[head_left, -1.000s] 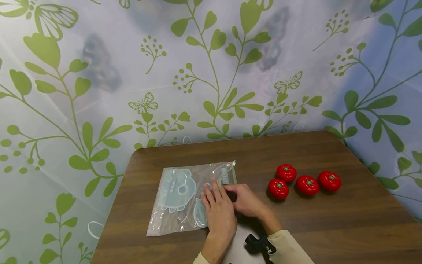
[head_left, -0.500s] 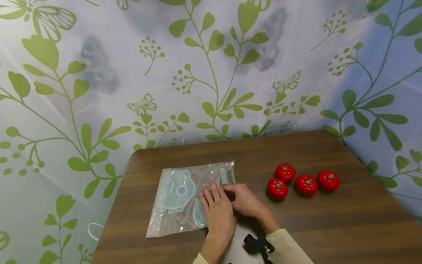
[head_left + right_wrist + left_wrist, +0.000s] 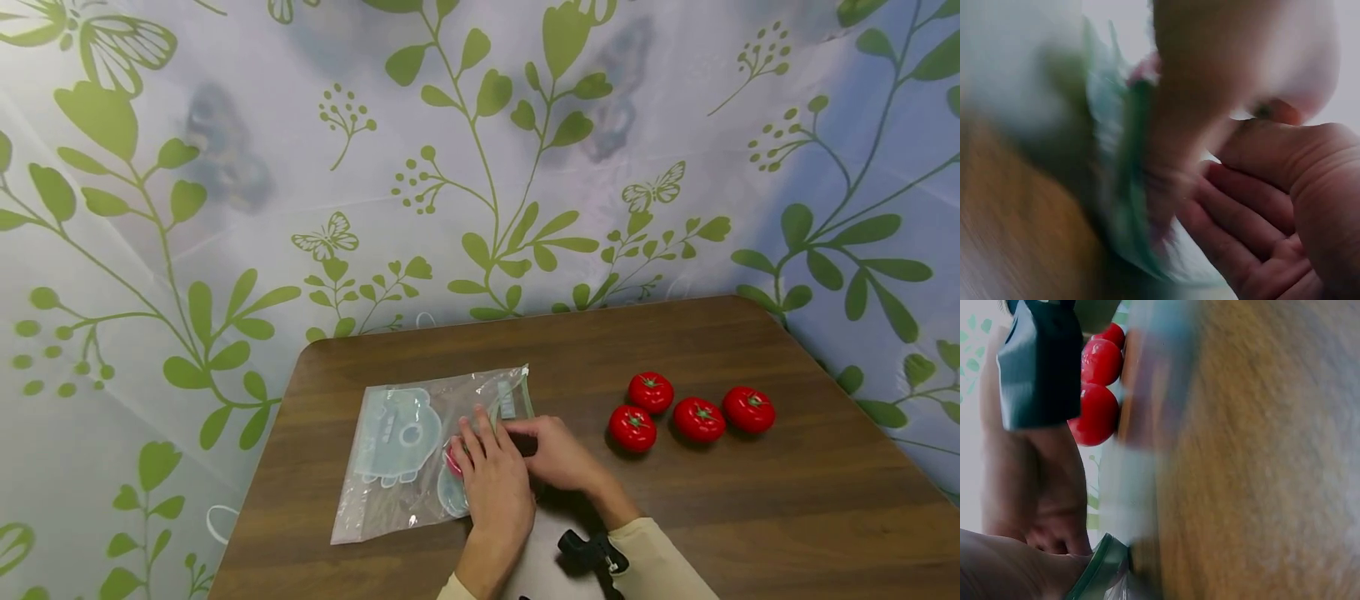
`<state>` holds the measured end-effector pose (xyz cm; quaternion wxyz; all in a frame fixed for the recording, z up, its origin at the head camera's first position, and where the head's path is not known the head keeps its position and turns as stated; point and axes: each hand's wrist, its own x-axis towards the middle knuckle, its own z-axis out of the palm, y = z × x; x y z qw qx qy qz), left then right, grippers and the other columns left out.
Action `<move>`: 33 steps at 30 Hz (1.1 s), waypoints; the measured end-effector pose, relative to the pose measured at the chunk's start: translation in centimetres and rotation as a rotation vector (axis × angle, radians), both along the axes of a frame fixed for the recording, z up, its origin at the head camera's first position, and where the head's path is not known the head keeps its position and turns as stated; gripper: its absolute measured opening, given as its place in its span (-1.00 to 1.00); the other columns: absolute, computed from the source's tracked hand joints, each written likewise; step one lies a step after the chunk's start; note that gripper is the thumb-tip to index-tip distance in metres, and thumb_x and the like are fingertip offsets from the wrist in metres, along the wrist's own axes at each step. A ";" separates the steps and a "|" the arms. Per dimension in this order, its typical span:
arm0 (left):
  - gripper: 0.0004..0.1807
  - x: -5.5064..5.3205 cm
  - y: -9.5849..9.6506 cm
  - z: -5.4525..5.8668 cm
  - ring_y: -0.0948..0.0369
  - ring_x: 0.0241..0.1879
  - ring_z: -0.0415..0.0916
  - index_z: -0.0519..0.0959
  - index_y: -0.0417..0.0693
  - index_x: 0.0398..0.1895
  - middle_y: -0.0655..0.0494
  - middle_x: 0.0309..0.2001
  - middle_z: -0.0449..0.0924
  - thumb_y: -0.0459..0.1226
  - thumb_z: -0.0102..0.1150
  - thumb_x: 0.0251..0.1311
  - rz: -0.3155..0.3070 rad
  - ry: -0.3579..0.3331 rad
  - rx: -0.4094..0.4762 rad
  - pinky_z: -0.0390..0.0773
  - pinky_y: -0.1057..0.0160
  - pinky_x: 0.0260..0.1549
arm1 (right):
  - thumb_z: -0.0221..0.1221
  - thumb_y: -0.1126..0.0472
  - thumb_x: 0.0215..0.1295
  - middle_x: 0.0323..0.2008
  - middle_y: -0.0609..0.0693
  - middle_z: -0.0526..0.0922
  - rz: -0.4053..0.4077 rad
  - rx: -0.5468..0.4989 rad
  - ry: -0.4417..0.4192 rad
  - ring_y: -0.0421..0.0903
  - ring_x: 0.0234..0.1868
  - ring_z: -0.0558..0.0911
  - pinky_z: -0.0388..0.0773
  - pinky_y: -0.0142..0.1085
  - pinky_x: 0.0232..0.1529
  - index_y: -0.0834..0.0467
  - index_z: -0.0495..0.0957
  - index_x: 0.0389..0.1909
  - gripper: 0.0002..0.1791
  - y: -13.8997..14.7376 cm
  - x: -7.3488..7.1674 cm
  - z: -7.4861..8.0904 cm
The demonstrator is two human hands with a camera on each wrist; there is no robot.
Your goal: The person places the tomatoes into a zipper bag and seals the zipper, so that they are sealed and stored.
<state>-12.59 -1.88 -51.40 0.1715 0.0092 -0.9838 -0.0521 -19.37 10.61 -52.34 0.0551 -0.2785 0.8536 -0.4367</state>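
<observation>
A clear zip bag (image 3: 397, 437) with a pale blue cartoon print lies on the wooden table, its mouth towards the right. My left hand (image 3: 498, 483) is at that mouth, palm down, its fingers nearly straight and spread over the bag. Something red and shiny (image 3: 453, 461), like the tomatoes, peeks out left of those fingers; the rest is hidden. My right hand (image 3: 558, 454) has its fingers curled and holds the mouth's edge, close against the left hand. In the right wrist view, the green zip strip (image 3: 1132, 137) runs alongside the left hand.
Several red tomatoes (image 3: 697, 420) with green stem tops stand to the right of the hands on the brown table (image 3: 750, 517). A patterned curtain (image 3: 480, 167) hangs behind it. A black wrist mount (image 3: 588, 554) sits at the right sleeve.
Red has come into sight beside the left fingers, where none showed before. The bag has shifted slightly left. Both hands keep nearly the same place.
</observation>
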 end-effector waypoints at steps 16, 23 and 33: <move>0.33 0.0 0.0 0.5 -0.38 0.63 0.22 0.40 -0.35 0.57 -0.36 0.66 0.23 0.10 0.85 -0.29 -0.014 -0.137 0.029 0.20 -0.38 0.60 | 0.57 -0.01 0.29 0.32 0.06 0.75 -0.079 -0.044 -0.088 0.13 0.35 0.73 0.65 0.16 0.32 0.07 0.67 0.40 -0.32 9.4 1.0 7.0; 0.32 -0.1 0.0 0.5 -0.37 0.62 0.24 0.43 -0.35 0.55 -0.35 0.66 0.25 0.08 0.85 -0.32 -0.014 -0.122 0.036 0.22 -0.37 0.59 | 0.60 -0.10 0.23 0.31 -0.03 0.76 -0.166 0.034 -0.030 -0.11 0.29 0.76 0.75 -0.07 0.23 -0.01 0.67 0.41 -0.27 13.2 1.8 9.3; 0.31 0.0 -0.1 0.5 -0.37 0.62 0.25 0.44 -0.35 0.53 -0.34 0.65 0.26 0.05 0.86 -0.35 -0.013 -0.120 0.037 0.22 -0.37 0.59 | 0.62 -0.06 0.20 0.25 0.04 0.79 -0.296 0.136 0.058 -0.53 0.12 0.66 0.73 -0.38 -0.09 -0.07 0.67 0.40 -0.27 19.0 3.4 10.9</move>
